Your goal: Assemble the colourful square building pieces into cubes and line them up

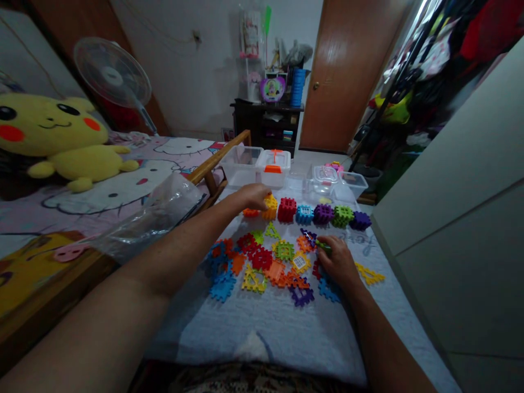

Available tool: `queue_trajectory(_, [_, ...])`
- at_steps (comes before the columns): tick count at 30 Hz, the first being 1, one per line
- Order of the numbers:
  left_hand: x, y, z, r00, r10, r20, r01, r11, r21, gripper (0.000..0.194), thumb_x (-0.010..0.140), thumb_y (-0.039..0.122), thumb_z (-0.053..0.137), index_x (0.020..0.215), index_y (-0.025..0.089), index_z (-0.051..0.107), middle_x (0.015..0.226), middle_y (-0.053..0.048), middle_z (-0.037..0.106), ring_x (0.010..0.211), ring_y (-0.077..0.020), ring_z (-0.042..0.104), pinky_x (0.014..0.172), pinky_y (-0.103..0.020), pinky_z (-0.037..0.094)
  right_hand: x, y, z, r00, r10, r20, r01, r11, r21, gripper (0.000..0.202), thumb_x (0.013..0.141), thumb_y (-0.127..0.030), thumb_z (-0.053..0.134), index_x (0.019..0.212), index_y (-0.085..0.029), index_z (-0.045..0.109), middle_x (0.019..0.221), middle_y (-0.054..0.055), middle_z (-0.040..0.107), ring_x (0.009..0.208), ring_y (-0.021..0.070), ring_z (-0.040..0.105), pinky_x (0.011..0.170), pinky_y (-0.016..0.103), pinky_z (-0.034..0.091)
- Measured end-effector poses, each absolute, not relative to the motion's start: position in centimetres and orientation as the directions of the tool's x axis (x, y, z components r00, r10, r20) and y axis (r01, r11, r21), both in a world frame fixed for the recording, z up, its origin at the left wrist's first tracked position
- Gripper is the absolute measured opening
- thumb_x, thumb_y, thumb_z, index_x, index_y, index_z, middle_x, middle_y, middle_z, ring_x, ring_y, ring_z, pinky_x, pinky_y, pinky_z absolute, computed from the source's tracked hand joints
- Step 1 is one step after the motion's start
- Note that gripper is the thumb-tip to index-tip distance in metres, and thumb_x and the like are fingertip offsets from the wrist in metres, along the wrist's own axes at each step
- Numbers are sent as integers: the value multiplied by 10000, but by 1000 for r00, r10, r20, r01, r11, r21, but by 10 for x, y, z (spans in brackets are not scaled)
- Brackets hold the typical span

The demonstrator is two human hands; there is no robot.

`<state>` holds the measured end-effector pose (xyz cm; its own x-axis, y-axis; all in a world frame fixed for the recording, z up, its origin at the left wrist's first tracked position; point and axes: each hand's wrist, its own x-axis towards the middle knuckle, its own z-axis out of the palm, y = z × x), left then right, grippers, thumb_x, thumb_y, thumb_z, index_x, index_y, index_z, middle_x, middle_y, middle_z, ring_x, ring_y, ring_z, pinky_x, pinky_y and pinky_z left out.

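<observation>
My left hand [257, 196] is closed at the yellow stack [270, 208], its fingertips on the top. Right of that stack stand a red stack [287, 210], a light blue one [305, 214], a purple one [323, 214], a green one [343, 216] and a dark purple one [361, 220]. Orange pieces [250, 212] lie under my left hand. My right hand [336, 261] pinches a green piece [325, 246] at the right of a loose spread of notched pieces, among them a red one [261, 258], a yellow triangle [254, 279] and a blue one [222, 287].
Clear plastic boxes [241, 158] and an orange-handled lidded box [275, 162] stand behind the stacks. A wooden rail [219, 156] and a plastic bag [151, 213] are at the left. A yellow triangular piece [369, 274] lies right of my right wrist.
</observation>
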<state>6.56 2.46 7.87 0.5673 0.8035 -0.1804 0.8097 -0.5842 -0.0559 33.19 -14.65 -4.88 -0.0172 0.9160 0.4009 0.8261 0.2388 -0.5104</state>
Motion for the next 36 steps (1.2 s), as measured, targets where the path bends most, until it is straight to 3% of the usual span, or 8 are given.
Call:
queue_trajectory(12, [78,41,70,570,779,-260,800,-599,-39,558,699,292,702,1236,157,636,1195,-100,701,1044,-251,652,839,-285,489,333,-147,-48,-18,919,394,829,234,-508,252,835,-208,527,1026,-187,690,1031,112,697,977,266,604,898,422,473])
queue_trajectory(16, [68,37,68,628,768,-127,776,-630,23,730,713,323,719,1385,146,494,1411,-137,562,1258,-258,546,1025,-311,422,333,-147,-48,-12,915,402,832,232,-504,256,833,-213,521,1024,-186,690,1016,109,691,974,267,599,894,422,472])
queue_trajectory(21, [27,6,69,643,764,54,754,-644,128,641,817,355,631,1392,129,459,1472,-152,480,1368,-267,431,1139,-366,321,333,-147,-47,-15,917,399,827,235,-510,268,830,-226,520,1024,-167,694,1021,125,687,970,277,592,899,436,473])
queue_trajectory(26, [-30,-57,54,590,807,0,782,-572,249,589,882,455,568,1387,167,473,1469,-144,481,1385,-286,415,1161,-434,305,332,-147,-48,-34,918,396,830,247,-501,274,844,-256,518,1032,-166,695,1019,124,688,970,276,591,899,436,472])
queue_trajectory(29, [-57,-102,35,509,855,-101,836,-463,295,803,797,586,658,1448,180,420,1551,-176,372,1454,-345,313,1171,-487,291,333,-147,-50,-38,916,399,833,250,-494,289,849,-274,510,1041,-160,694,1024,128,689,979,277,594,908,438,469])
queue_trajectory(33, [-75,-152,4,438,878,-192,879,-374,295,1223,544,643,837,1540,205,279,1638,-220,134,1501,-433,143,1175,-550,260,333,-146,-52,-42,915,401,836,252,-488,296,847,-279,497,1029,-159,697,1019,130,696,977,281,601,904,445,470])
queue_trajectory(36, [-77,-167,-12,447,875,-185,871,-379,312,1304,489,604,880,1560,233,235,1647,-203,110,1508,-434,113,1186,-551,240,334,-145,-52,-44,917,396,838,250,-485,305,844,-281,496,1025,-149,701,1023,137,698,981,287,602,905,450,474])
